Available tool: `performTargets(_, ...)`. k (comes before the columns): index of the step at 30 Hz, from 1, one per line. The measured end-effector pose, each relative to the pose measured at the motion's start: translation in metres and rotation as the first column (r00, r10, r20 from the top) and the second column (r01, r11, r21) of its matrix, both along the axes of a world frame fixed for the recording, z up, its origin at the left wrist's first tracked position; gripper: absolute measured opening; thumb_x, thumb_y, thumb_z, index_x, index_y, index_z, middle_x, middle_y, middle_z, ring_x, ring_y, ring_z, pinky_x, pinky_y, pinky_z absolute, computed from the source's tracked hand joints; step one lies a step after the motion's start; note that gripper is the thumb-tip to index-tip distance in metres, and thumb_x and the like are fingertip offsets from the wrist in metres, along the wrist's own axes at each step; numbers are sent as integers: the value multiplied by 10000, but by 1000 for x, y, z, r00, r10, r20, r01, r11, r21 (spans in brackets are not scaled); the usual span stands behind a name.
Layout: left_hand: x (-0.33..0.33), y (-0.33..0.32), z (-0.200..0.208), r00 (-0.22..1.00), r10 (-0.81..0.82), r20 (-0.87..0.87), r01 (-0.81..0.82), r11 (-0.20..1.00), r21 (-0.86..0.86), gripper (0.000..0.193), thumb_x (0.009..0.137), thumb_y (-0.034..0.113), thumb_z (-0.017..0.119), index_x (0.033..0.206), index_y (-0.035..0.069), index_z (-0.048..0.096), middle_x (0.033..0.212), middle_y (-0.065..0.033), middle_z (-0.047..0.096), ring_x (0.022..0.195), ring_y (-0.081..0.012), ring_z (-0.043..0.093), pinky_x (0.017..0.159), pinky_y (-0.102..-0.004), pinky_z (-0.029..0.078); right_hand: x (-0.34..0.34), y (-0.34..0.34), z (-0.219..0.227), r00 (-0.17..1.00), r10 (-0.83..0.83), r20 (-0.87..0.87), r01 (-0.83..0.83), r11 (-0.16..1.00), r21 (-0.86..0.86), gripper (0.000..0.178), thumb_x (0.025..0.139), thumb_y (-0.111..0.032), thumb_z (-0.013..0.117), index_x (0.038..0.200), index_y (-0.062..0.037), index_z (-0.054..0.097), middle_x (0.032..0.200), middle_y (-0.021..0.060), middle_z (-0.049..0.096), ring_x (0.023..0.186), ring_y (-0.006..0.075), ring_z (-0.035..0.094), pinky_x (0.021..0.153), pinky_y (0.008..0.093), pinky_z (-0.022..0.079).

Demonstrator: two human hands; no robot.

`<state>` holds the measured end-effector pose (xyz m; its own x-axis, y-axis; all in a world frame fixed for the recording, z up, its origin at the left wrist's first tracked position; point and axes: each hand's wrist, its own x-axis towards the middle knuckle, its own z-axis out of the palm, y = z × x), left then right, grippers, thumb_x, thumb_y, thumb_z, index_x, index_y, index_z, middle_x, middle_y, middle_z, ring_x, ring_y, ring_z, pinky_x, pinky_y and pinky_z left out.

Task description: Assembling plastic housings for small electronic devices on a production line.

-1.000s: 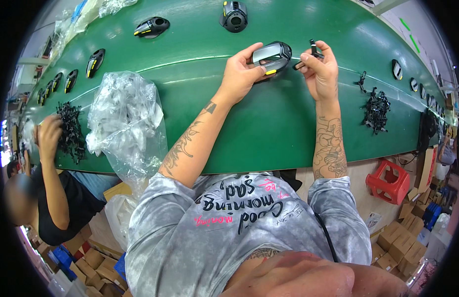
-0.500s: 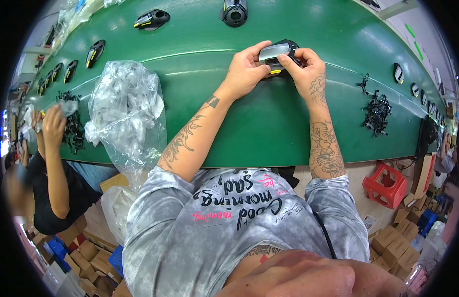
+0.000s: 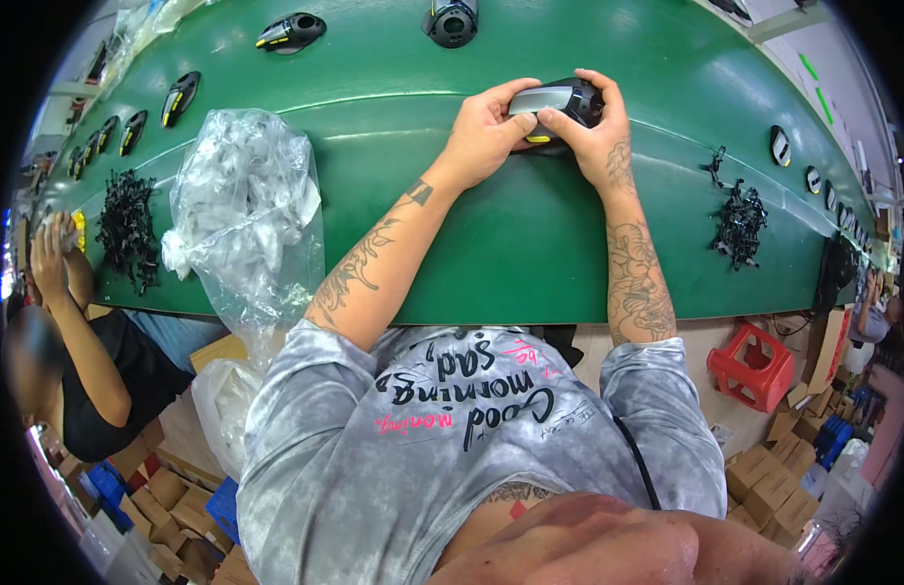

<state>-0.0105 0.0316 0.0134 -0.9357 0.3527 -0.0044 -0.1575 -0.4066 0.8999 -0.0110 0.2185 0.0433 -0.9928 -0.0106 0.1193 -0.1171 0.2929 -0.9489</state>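
Observation:
Over the far middle of the green table (image 3: pixel 491 244), both hands hold a black plastic housing (image 3: pixel 585 100) with a silver panel and a yellow strip at its lower edge. My left hand (image 3: pixel 484 135) grips its left end, thumb along the near side. My right hand (image 3: pixel 598 132) wraps round the right end, index finger over the rounded black part and thumb pressed by the silver panel. Fingers hide part of the housing, and its underside does not show. Beyond it stands a similar housing (image 3: pixel 452 23) with a round opening; another one (image 3: pixel 292 34) lies further left.
Left of my arm lies a clear plastic bag (image 3: pixel 242 185) of whitish pieces. Heaps of small black parts lie left (image 3: pixel 130 229) and right (image 3: pixel 739 224). More housings line both sides. A co-worker (image 3: pixel 91 361) sits at left. A red stool (image 3: pixel 752 366) and cartons (image 3: pixel 773 468) stand on the floor.
The housing has tilted in my hands, showing more of its rounded black end. My right index finger has moved up over that end. The co-worker's hands have moved left, away from the black heap.

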Motion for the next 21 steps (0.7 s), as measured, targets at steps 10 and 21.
performTargets(10, -11, -9, 2, 976, -60, 208, 4, 967, 256, 480, 992, 9, 590, 1449, -48, 457, 1319, -187, 616, 1145, -296, 680, 929, -457, 638, -20, 23, -12, 963, 243, -113, -268, 868, -418, 594, 888, -73, 809, 1392, 17, 506, 1222, 111, 602, 1151, 183, 586, 990, 323, 523)
performTargets(21, 27, 14, 11, 723, 63, -687, -495, 742, -452, 802, 653, 27, 874, 1370, 29, 515, 1244, -212, 595, 1141, -414, 605, 980, -449, 520, 4, -2, 9, 989, -110, 103, 142, 906, -399, 346, 746, -93, 779, 1054, 17, 668, 923, 57, 650, 828, 137, 616, 779, 269, 513)
